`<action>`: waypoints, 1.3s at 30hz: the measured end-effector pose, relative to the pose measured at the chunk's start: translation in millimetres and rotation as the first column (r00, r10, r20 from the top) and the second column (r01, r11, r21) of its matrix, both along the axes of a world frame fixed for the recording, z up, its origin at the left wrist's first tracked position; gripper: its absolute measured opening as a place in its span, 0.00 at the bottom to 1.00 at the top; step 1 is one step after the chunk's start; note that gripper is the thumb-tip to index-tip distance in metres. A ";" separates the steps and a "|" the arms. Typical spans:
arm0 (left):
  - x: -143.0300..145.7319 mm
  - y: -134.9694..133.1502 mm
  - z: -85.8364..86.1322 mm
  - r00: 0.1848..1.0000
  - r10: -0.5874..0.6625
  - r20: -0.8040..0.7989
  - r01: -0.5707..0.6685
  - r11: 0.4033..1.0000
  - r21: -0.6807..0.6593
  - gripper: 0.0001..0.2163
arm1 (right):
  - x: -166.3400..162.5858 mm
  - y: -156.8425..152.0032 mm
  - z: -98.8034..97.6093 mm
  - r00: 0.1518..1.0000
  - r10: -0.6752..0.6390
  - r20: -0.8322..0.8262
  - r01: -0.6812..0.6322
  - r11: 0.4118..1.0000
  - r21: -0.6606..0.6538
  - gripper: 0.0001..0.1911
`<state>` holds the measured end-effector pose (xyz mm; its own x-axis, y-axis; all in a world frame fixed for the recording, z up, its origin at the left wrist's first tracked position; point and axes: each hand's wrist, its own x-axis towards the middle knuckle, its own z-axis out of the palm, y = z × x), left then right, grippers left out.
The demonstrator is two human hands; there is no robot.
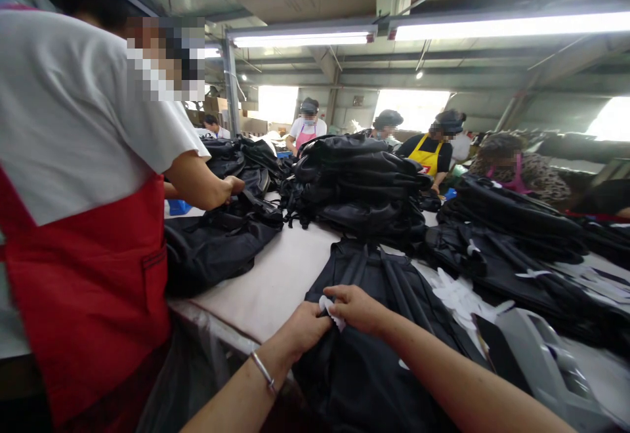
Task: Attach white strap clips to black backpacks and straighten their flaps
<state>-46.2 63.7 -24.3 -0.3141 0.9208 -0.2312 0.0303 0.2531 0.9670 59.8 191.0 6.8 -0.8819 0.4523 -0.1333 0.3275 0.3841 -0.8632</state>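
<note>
A black backpack (354,367) lies on the table in front of me, its straps facing up and running away from me. Over its left side, my left hand (309,323) and my right hand (358,308) meet, fingers pinched together. Between them is a small white strip (337,320) that looks like paper or thin film, and both hands grip it. Part of the strip is hidden by my fingers. Whether my left fingers also hold some of the backpack is not visible.
Loose white strips (455,298) and a grey machine (546,361) sit to my right. Backpack stacks (364,184) rise ahead, with more backpacks (512,223) at right. A co-worker in a red apron (88,308) stands close on the left, handling a black bag (216,249). Others work farther back.
</note>
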 end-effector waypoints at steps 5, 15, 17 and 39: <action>0.0 0.7 1.1 0.999 -0.016 -0.048 0.015 1.000 -0.012 0.12 | -2.7 5.4 10.4 0.982 -0.014 0.190 0.051 0.980 -0.191 0.22; 0.4 -4.8 8.6 1.000 -0.024 0.005 0.024 0.999 -0.044 0.15 | -0.5 1.5 13.6 0.975 -0.047 0.217 0.139 0.891 -0.431 0.18; 0.1 -6.0 9.3 1.000 -0.027 -0.004 0.027 0.998 -0.051 0.17 | 1.1 0.0 14.5 0.976 -0.050 0.211 0.140 0.889 -0.437 0.18; 5.7 -5.9 12.4 0.979 0.005 -0.202 -0.004 1.000 0.002 0.12 | -3.5 -10.2 17.2 1.000 -0.026 0.011 0.027 0.976 -0.218 0.10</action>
<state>-40.5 57.7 -11.9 -0.3581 0.9197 -0.1608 0.2239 0.2517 0.9415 56.2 180.8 24.1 -0.8685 0.4348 -0.2379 0.3419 0.1781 -0.9227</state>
